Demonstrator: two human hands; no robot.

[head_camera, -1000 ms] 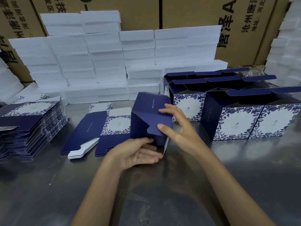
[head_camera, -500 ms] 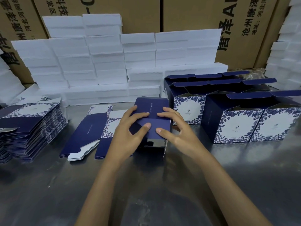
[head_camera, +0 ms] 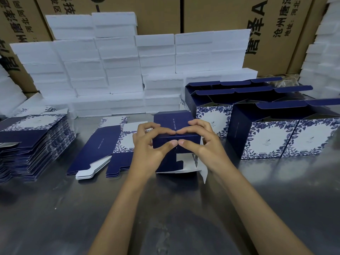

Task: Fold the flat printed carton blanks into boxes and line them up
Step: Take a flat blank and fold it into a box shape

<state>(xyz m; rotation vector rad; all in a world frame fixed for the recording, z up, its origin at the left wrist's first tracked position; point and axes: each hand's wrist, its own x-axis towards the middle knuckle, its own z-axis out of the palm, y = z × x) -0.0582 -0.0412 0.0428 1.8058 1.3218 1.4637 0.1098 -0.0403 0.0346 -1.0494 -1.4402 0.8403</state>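
Head view.

Left hand (head_camera: 147, 150): grasping the half-folded box (head_camera: 174, 137) at its left end; fingers curled over the top panel, thumb pressed on the near dark-blue face.

Right hand (head_camera: 202, 146): grasping the same box at its right end, mirror fashion; its forefinger tip and thumb tip meet those of the left hand at the middle of the box.

Half-folded box: dark blue, standing on the desk (head_camera: 73, 218) between the two hands. A line of small pale lettering runs across its top panel. Below the thumbs, white-backed flaps are not yet closed and splay out onto the desk toward the wrists.

Flat blanks, small pile (head_camera: 103, 144): just left of the left hand, lying flat, dark blue with a blue-and-white floral panel; white tabs stick out at the near edge.

Flat blanks, large stack (head_camera: 33, 140): well left of the left hand, at the desk's left edge, same print.

Finished boxes (head_camera: 276, 135): right of the right hand and beyond it, upright in rows, tops open with lid flaps raised, floral fronts facing the camera. The nearest row stands near the right hand, apart from it.

White foam blocks (head_camera: 119, 70): stacked beyond both hands, along the back of the desk.

Brown cartons (head_camera: 211, 13): behind the foam, printed with large characters.
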